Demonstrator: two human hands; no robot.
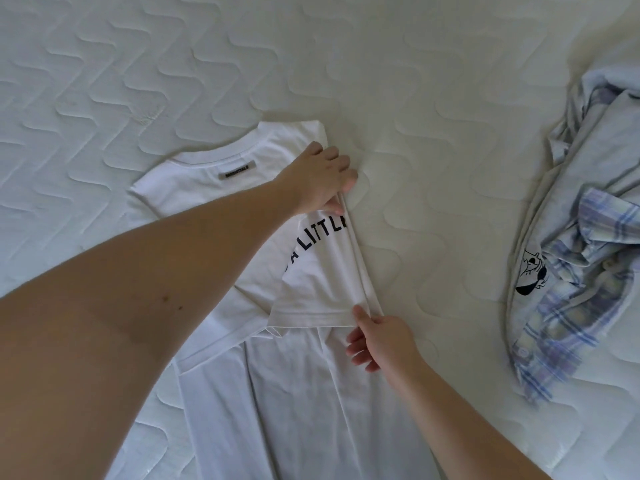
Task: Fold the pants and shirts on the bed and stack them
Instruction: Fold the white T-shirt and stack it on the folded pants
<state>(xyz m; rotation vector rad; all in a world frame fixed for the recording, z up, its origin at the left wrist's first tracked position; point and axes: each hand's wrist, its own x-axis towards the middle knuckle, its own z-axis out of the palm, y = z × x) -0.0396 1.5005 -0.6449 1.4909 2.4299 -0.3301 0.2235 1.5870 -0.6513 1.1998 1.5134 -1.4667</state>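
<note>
A white T-shirt (pixel 277 393) lies back up on the bed, its collar with a grey label toward the far side. Its right side is folded over onto the back, showing dark letters "A LITTLE". My left hand (pixel 322 178) reaches across and pinches the upper end of that fold near the shoulder. My right hand (pixel 381 341) pinches the lower end of the fold at the sleeve hem. A crumpled pile of clothes (pixel 575 244) lies at the right: a pale grey garment with a black print and a blue-and-white plaid shirt.
The bed is a white quilted mattress (pixel 173 64) with a wavy stitch pattern. It stretches bare behind and to the left of the T-shirt, and between the T-shirt and the pile.
</note>
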